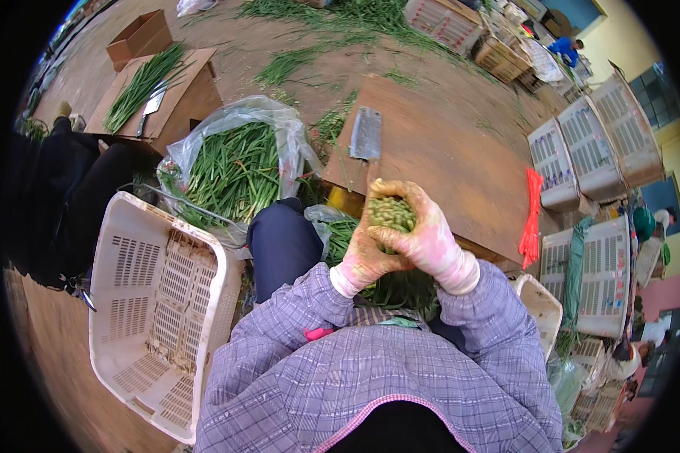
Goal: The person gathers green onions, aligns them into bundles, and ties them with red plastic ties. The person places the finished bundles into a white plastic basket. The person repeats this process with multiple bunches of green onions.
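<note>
Both hands wear stained white-and-pink gloves and are wrapped around one bundle of green vegetable stalks (pixel 392 214), held upright over my lap with its pale ends facing me. My left hand (pixel 368 257) grips it from the left and below, and my right hand (pixel 428 229) curls around its top and right side. More long green leaves (pixel 408 289) hang below the hands. Just beyond lies a cleaver (pixel 366 133) on a brown wooden board (pixel 430 153), its handle partly hidden behind my left hand. Red plastic ties (pixel 531 218) lie at the board's right edge.
A clear plastic bag (pixel 294 139) full of green stalks stands beyond my left knee. A white plastic crate (pixel 124 294) is at my left. Farther left, a person in dark clothes (pixel 62 198) sits by another board with a knife (pixel 153 105). White crates (pixel 589 136) stand right.
</note>
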A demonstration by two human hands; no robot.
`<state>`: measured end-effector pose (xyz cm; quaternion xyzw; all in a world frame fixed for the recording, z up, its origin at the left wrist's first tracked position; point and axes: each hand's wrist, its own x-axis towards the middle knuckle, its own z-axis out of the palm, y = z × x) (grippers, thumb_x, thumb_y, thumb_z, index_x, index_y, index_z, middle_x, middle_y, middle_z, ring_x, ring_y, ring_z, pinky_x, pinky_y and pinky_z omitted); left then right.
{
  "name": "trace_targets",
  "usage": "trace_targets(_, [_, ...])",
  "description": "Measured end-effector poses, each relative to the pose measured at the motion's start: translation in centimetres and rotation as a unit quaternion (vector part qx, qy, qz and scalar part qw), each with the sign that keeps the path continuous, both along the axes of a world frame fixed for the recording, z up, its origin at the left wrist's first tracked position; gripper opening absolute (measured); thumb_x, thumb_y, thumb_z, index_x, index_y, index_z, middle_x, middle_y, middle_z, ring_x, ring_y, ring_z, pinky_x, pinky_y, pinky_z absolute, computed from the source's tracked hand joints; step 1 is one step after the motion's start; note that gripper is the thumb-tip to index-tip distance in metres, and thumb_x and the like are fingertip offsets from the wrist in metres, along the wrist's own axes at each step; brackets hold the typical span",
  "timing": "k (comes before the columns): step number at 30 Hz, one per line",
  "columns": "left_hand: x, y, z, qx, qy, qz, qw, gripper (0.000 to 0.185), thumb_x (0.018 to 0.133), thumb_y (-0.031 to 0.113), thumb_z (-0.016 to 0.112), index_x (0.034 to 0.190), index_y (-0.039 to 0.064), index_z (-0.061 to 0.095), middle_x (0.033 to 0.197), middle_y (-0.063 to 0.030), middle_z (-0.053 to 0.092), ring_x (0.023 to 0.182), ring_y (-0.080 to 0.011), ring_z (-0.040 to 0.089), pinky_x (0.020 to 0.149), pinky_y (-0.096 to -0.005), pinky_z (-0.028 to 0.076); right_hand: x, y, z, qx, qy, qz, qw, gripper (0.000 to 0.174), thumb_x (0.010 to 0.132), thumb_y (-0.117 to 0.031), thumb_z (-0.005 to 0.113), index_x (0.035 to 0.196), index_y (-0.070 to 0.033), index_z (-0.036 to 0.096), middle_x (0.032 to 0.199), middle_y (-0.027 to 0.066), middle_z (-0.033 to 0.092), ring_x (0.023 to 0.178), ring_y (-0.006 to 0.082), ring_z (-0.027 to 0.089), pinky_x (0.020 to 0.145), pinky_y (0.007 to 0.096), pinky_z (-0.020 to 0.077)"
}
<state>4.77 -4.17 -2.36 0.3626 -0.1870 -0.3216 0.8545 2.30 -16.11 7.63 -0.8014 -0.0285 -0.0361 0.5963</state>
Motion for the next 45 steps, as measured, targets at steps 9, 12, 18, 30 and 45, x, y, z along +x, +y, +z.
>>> trace_targets(9, [3.3, 3.9, 1.2, 0.035, -0.046, 0.211, 0.976, 0.114, 0.068, 0.005, 0.087, 0.155, 0.007, 0.013, 0.147, -0.0064, 0.04, 0.135, -0.0178, 0.041, 0.113, -0.0358, 0.033, 16.6, -6.2, -19.9, -0.412, 0.248, -0.195, 0.855, 0.061, 0.081, -0.046, 0.073, 0.126, -0.007, 0.06, 0.117, 0.0223, 0.066, 0.116, 0.0365, 0.06, 0.095, 0.0399, 0.0507])
trace_targets(12, [4.3, 3.9, 3.9, 0.064, -0.063, 0.199, 0.976, 0.114, 0.066, 0.004, 0.088, 0.154, 0.005, 0.016, 0.146, -0.0076, 0.041, 0.134, -0.0194, 0.041, 0.114, -0.0362, 0.033, 18.6, -8.9, -23.1, -0.287, 0.286, -0.093, 0.91, 0.054, 0.081, -0.039, 0.074, 0.124, -0.009, 0.062, 0.114, 0.021, 0.067, 0.113, 0.0366, 0.061, 0.094, 0.0399, 0.0516])
trace_targets(18, [9.5, 0.3, 10.0, 0.276, -0.411, 0.236, 0.836, 0.105, 0.063, 0.015, 0.088, 0.148, 0.001, 0.028, 0.129, -0.0159, 0.056, 0.116, -0.0263, 0.059, 0.101, -0.0388, 0.048, 8.1, -16.8, -16.9, -0.024, 0.182, -0.226, 0.957, 0.032, 0.084, -0.009, 0.065, 0.115, -0.002, 0.06, 0.092, 0.0135, 0.069, 0.08, 0.0271, 0.067, 0.067, 0.0369, 0.0549])
trace_targets(30, [8.4, -17.3, -1.7, 0.668, -0.623, -0.102, 0.395, 0.12, 0.053, 0.048, 0.092, 0.148, 0.005, 0.032, 0.132, -0.0148, 0.055, 0.122, -0.0328, 0.054, 0.098, -0.0464, 0.046, -11.1, -16.7, -13.2, -0.076, 0.127, -0.364, 0.92, 0.024, 0.091, -0.013, 0.067, 0.105, 0.003, 0.056, 0.08, 0.0089, 0.067, 0.056, 0.013, 0.057, 0.052, 0.0283, 0.0478])
trace_targets(45, [10.9, -20.4, -1.0, 0.704, -0.544, -0.201, 0.41, 0.061, 0.068, 0.035, 0.082, 0.119, 0.006, 0.065, 0.118, -0.0146, 0.069, 0.112, -0.028, 0.066, 0.093, -0.0405, 0.053, -6.7, -14.5, -11.2, -0.341, 0.085, -0.285, 0.892, 0.023, 0.088, -0.019, 0.066, 0.099, -0.001, 0.057, 0.084, 0.023, 0.066, 0.08, 0.0432, 0.064, 0.07, 0.0495, 0.0519])
